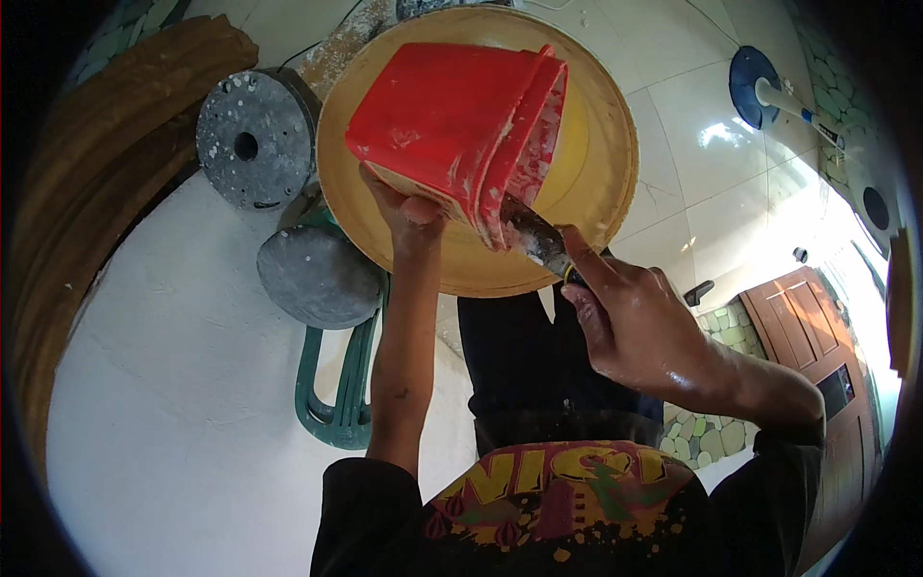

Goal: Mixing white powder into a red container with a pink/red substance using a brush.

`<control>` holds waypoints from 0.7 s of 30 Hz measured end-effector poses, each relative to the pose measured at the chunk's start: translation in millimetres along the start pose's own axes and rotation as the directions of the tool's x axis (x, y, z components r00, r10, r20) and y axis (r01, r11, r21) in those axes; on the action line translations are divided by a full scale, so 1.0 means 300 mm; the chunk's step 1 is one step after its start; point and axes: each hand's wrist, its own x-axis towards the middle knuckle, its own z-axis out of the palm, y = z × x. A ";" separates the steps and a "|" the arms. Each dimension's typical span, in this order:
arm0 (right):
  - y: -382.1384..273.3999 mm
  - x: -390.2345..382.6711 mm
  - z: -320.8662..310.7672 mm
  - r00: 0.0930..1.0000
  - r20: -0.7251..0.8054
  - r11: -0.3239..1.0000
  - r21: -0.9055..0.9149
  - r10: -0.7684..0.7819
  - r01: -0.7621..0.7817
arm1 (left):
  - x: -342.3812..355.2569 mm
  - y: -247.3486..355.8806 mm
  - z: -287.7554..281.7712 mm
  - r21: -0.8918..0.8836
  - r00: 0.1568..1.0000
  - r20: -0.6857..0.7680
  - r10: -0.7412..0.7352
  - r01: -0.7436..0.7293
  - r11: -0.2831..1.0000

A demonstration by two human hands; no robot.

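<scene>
A red squarish plastic tub [433, 115] is tipped on its side, its mouth turned to the right and crusted inside with white and pinkish residue. My left hand [409, 204] holds it from below, some of the fingers hidden under the tub. In my right hand [625, 313] is a putty knife [540, 242] with a dark, smeared blade. Its tip reaches into the lower edge of the tub's mouth, and the handle is mostly covered by my fingers. Beneath the tub lies a wide, round yellow basin [615, 183], coated with pale residue.
A grey speckled round block with a centre hole [216, 144] stands left of the basin. Below it sit a grey rounded object [317, 279] and a green plastic chair [356, 385]. A blue round-headed tool with a white handle [755, 87] lies on the tiled floor, far right.
</scene>
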 end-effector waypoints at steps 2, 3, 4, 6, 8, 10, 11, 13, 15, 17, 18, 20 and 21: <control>0.007 0.002 0.006 0.989 0.139 0.919 0.382 0.047 -0.098 | 0.004 -0.005 -0.034 0.475 0.980 0.130 0.148 -0.193 0.859; 0.007 0.027 0.027 0.998 -0.004 0.906 0.419 -0.057 0.054 | 0.001 -0.009 -0.045 0.535 0.944 0.258 0.206 -0.317 0.783; 0.022 0.038 0.016 0.990 -0.066 0.894 0.426 -0.121 0.137 | -0.009 -0.020 -0.044 0.492 0.956 0.229 0.184 -0.277 0.825; 0.063 0.069 -0.022 0.895 0.446 0.517 0.772 -0.024 -0.371 | -0.011 -0.020 -0.045 0.449 0.965 0.211 0.159 -0.240 0.861; 0.078 0.075 -0.058 0.813 0.583 0.364 0.758 -0.004 -0.541 | -0.007 -0.009 -0.031 0.356 0.975 0.184 0.124 -0.184 0.916; 0.072 0.062 -0.088 0.819 0.565 -0.045 0.820 -0.102 -0.571 | 0.006 0.020 -0.009 0.169 0.985 0.154 0.073 -0.099 0.981; 0.066 0.053 -0.103 0.872 0.489 0.063 0.870 0.022 -0.489 | 0.011 0.040 0.003 0.069 0.987 0.154 0.041 -0.052 0.996; 0.051 0.039 -0.117 0.977 0.195 0.551 0.808 0.087 -0.210 | 0.026 0.075 0.036 -0.195 0.983 0.186 -0.008 0.045 0.980; 0.032 0.027 -0.106 0.995 0.066 0.754 0.650 0.068 -0.095 | 0.046 0.094 0.070 -0.393 0.969 0.247 -0.030 0.128 0.910; 0.021 0.033 -0.082 0.975 -0.217 0.966 0.239 -0.041 0.094 | 0.083 0.088 0.103 -0.506 0.954 0.299 -0.031 0.186 0.842; 0.022 0.037 -0.075 0.961 -0.267 0.959 0.246 -0.070 0.138 | 0.103 0.076 0.121 -0.525 0.945 0.325 -0.034 0.210 0.825; 0.024 0.051 -0.062 0.934 -0.353 0.970 0.208 -0.043 0.124 | 0.135 0.065 0.139 -0.573 0.937 0.348 -0.033 0.240 0.783; 0.022 0.055 -0.057 0.940 -0.338 0.973 0.195 -0.054 0.126 | 0.143 0.062 0.145 -0.583 0.932 0.362 -0.034 0.255 0.771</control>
